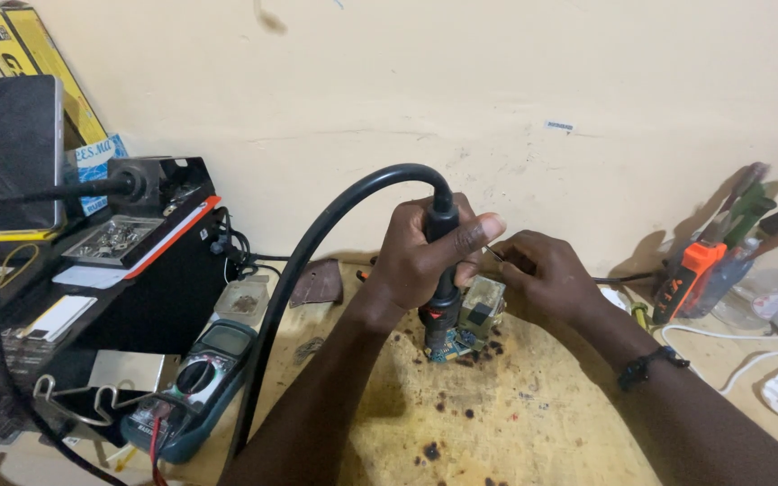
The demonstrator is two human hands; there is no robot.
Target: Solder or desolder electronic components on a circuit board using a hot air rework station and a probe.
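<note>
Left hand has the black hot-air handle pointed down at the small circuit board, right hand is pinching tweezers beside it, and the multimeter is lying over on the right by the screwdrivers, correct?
Not quite. The head view shows the multimeter on the left, below the black station. The rest holds: the left hand grips the hot-air handle over the circuit board, and the right hand pinches a thin tool, probably tweezers.

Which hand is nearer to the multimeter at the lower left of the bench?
Left. The left hand, gripping the black hot-air handle, is up and to the right of the multimeter; the right hand is farther right, beyond the small circuit board.
</note>
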